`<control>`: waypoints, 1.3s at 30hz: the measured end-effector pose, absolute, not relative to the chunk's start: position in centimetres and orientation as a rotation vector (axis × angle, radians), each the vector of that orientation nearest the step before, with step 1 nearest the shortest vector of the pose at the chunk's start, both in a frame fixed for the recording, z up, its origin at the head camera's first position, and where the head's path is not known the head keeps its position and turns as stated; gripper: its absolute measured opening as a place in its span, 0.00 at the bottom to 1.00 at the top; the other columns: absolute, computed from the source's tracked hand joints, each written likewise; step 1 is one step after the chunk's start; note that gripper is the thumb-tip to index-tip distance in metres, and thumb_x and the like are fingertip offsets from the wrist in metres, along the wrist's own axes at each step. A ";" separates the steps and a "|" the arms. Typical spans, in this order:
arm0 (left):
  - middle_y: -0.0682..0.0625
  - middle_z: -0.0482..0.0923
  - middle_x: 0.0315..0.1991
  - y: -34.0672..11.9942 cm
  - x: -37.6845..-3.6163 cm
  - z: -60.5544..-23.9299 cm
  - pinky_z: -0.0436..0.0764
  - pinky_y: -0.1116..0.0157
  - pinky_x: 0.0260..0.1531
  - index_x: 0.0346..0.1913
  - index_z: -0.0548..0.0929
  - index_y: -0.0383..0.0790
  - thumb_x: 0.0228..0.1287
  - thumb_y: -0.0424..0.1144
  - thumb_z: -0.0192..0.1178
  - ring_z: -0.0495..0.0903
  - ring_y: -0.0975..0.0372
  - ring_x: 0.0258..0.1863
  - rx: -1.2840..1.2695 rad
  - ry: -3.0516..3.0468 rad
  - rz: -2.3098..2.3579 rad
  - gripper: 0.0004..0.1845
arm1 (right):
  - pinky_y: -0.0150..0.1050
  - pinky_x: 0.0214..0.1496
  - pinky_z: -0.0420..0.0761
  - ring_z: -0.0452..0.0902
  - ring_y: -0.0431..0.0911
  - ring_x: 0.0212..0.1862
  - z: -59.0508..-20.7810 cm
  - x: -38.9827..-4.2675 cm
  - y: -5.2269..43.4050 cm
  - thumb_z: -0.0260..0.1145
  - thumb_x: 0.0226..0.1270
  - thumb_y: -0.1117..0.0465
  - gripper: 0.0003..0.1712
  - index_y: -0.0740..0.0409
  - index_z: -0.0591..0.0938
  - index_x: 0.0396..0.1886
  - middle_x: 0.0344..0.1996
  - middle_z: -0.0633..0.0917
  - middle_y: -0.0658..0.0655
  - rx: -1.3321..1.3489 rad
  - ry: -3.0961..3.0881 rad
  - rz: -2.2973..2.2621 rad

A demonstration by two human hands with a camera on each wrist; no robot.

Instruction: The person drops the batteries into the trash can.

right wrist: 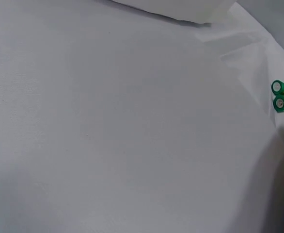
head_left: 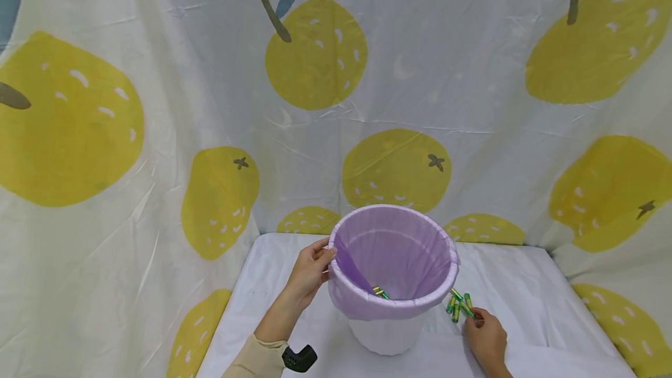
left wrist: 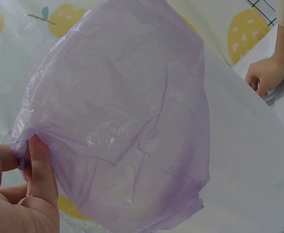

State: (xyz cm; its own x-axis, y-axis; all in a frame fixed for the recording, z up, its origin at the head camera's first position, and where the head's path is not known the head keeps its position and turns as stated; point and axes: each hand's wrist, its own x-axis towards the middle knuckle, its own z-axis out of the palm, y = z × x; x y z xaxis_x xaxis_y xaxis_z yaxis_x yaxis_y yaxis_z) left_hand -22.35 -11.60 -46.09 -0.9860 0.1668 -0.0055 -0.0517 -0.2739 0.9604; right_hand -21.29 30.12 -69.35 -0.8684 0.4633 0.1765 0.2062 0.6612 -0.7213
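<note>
Batteries [head_left: 459, 304] are being gathered from the white table [head_left: 525, 296] beside the lined bin [head_left: 394, 308], two already inside. One battery is pinched by the right hand [head_left: 485, 337], the bin rim is gripped by the left hand [head_left: 310, 273]. A lift over the rim seems needed next.

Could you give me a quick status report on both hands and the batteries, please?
Left hand grips the bin liner at the rim. Right hand pinches one of the batteries lying beside the bin. Some already inside. Nothing in the way.
</note>
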 end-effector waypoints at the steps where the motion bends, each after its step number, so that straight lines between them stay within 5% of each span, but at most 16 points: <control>1: 0.43 0.80 0.41 -11.6 -22.3 -46.1 0.85 0.66 0.37 0.73 0.67 0.25 0.78 0.32 0.59 0.83 0.58 0.39 0.147 1.803 2.398 0.27 | 0.45 0.34 0.74 0.80 0.57 0.37 -69.3 -21.3 30.2 0.64 0.60 0.68 0.17 0.72 0.84 0.49 0.34 0.84 0.63 -0.531 -2.533 1.048; 12: 0.43 0.79 0.41 -11.7 -22.4 -46.3 0.84 0.66 0.36 0.73 0.66 0.24 0.77 0.32 0.59 0.83 0.59 0.39 0.141 1.809 2.402 0.27 | 0.30 0.26 0.77 0.85 0.55 0.38 -68.2 -21.3 30.9 0.68 0.61 0.71 0.15 0.71 0.85 0.48 0.37 0.86 0.63 -0.520 -2.520 1.156; 24: 0.43 0.79 0.41 -11.8 -22.3 -46.3 0.84 0.66 0.37 0.73 0.66 0.24 0.77 0.33 0.59 0.83 0.58 0.39 0.139 1.826 2.403 0.28 | 0.32 0.29 0.75 0.80 0.45 0.36 -67.2 -21.3 32.1 0.67 0.67 0.68 0.11 0.65 0.86 0.48 0.40 0.87 0.61 -0.433 -2.565 1.164; 39: 0.43 0.79 0.42 -11.6 -22.3 -46.2 0.85 0.66 0.37 0.73 0.66 0.24 0.78 0.33 0.59 0.83 0.58 0.39 0.158 1.814 2.401 0.28 | 0.31 0.31 0.76 0.82 0.53 0.41 -64.3 -21.6 32.5 0.62 0.72 0.69 0.11 0.68 0.81 0.51 0.44 0.84 0.66 -0.309 -2.577 1.155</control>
